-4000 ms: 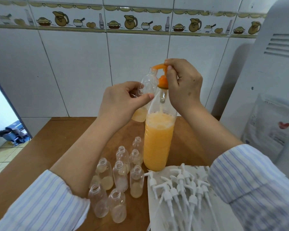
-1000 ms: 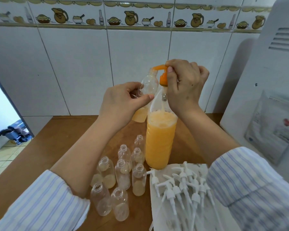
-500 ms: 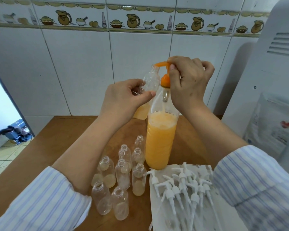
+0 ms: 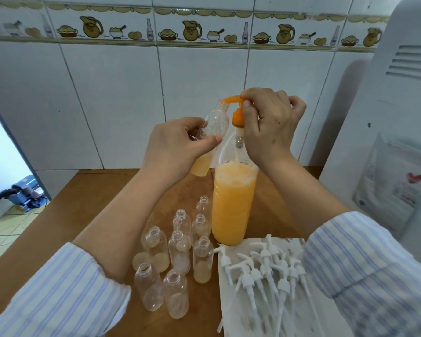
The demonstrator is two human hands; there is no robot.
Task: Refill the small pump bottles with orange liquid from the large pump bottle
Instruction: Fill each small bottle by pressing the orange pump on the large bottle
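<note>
The right hand point(image 4: 267, 125) is curled around the orange pump head point(image 4: 233, 103) of the large pump bottle point(image 4: 231, 200) standing on the desk point(image 4: 88, 205), whose spout is met by the mouth of the tilted small bottle point(image 4: 212, 137), pinched just leftward by the left hand point(image 4: 178, 147).

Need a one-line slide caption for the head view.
Left hand holds a small bottle under the orange pump of the large bottle; right hand grips the pump.
</note>
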